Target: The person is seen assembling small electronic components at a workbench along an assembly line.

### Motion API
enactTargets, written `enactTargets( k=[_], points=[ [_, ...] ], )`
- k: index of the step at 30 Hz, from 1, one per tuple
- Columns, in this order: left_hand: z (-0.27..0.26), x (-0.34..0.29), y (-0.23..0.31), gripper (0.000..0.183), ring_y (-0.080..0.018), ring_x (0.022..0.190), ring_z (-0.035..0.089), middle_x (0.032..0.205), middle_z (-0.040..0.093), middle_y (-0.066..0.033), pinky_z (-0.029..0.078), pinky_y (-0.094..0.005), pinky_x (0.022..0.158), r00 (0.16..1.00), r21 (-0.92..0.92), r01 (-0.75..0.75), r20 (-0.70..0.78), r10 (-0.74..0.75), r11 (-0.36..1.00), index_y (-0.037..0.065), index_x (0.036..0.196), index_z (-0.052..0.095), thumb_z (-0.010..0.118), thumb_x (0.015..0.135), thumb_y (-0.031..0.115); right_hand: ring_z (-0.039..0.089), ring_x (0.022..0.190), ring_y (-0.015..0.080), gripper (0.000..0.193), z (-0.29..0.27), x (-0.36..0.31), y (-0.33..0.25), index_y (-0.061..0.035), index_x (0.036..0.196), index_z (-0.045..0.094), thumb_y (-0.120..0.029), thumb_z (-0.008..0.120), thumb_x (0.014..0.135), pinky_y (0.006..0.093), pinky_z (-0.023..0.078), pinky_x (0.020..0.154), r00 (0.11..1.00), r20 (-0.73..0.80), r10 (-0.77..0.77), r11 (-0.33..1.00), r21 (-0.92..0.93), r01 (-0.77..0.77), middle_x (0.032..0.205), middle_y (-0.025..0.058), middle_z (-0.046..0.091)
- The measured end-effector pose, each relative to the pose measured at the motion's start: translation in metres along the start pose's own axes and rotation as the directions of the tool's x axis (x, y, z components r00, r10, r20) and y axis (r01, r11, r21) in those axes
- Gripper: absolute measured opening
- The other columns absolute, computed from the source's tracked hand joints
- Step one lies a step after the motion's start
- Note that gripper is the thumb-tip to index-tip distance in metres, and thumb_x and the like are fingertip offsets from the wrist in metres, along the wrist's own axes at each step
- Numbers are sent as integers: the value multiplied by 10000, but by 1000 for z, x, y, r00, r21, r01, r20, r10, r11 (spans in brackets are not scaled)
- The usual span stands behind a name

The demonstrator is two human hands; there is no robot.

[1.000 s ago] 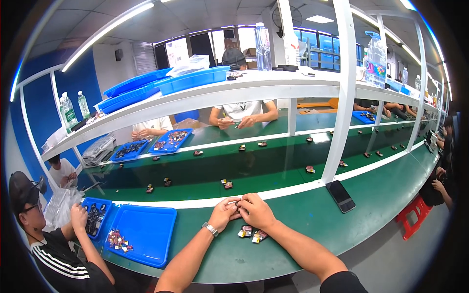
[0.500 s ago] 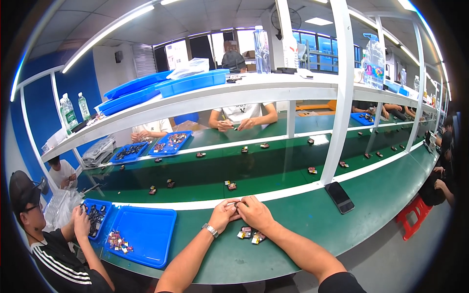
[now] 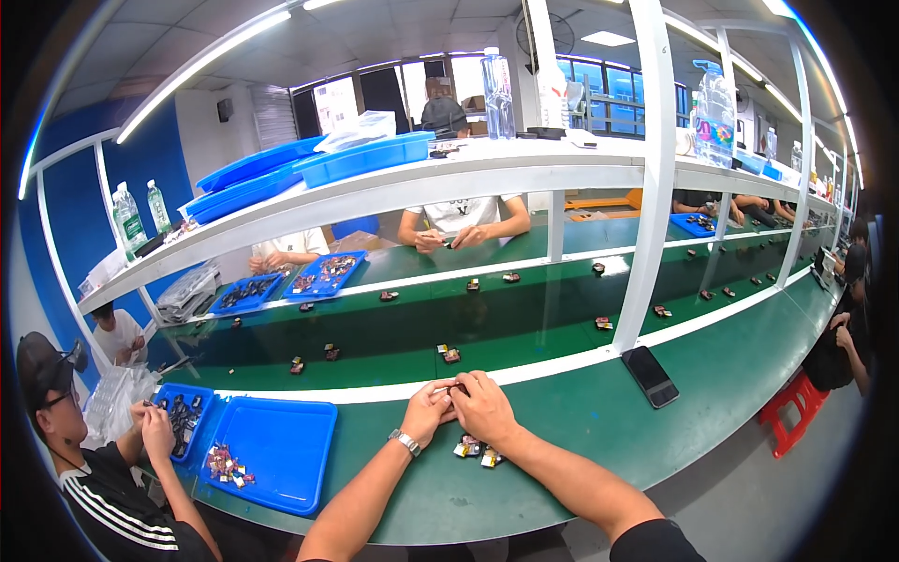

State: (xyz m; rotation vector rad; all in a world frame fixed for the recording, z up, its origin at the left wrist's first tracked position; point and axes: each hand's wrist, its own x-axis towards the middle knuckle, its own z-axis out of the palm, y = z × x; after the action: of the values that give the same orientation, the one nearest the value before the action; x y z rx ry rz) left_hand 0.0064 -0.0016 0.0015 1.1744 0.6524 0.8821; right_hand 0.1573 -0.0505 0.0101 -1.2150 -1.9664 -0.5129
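My left hand (image 3: 428,414), with a metal-banded watch (image 3: 406,441) on its wrist, and my right hand (image 3: 485,406) meet over the green bench. Their fingertips pinch a small dark part (image 3: 460,389), mostly covered by the fingers, so its kind cannot be made out. Just under my right hand lie a few small dark assemblies with white and yellow patches (image 3: 472,450), partly hidden by that hand. To the left, a blue tray (image 3: 298,421) holds a heap of small pink, white and yellow pieces (image 3: 226,465) in its near left corner.
A black phone (image 3: 649,377) rests on the bench to the right, beside a white post (image 3: 646,206). Beyond the white rail, small assemblies (image 3: 449,354) sit along a dark green belt (image 3: 393,328). A co-worker (image 3: 112,468) handles something by a tray of black parts (image 3: 184,412).
Assemblies on the belt have shifted slightly to the right. My hands stay together, with the right one turned a little. The co-worker at left has lowered their hands toward the tray of black parts.
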Motion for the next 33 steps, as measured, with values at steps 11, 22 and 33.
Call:
enactTargets(
  k=[11, 22, 33],
  points=[
    [-6, 6, 3, 412, -288, 1138, 598, 1359, 506, -200, 522, -423, 969, 981, -42, -129, -149, 121, 991, 9, 1364, 381, 501, 973, 58, 621, 948, 335, 274, 31, 28, 96, -42, 973, 680, -116, 706, 710, 405, 503, 865, 873, 146, 465, 873, 88, -479, 1077, 146, 648],
    [-25, 10, 1, 186, -159, 806, 642, 1059, 654, -153, 561, -273, 660, 936, 155, -122, -310, 165, 980, -19, 1106, 545, 539, 946, 75, 570, 959, 344, 442, 85, 53, 62, -14, 981, 559, -325, 769, 746, 451, 480, 843, 813, 161, 560, 823, -219, -524, 957, 161, 592],
    [-41, 7, 13, 368, -142, 861, 633, 1052, 641, -76, 534, -294, 688, 984, -34, 153, 96, -149, 988, 20, 1202, 570, 456, 1022, 320, 470, 1207, 286, 632, -30, 32, 15, -64, 1344, 477, -69, 739, 769, 387, 381, 1056, 906, 422, 25, 776, 564, -284, 1212, 71, 622]
  ],
)
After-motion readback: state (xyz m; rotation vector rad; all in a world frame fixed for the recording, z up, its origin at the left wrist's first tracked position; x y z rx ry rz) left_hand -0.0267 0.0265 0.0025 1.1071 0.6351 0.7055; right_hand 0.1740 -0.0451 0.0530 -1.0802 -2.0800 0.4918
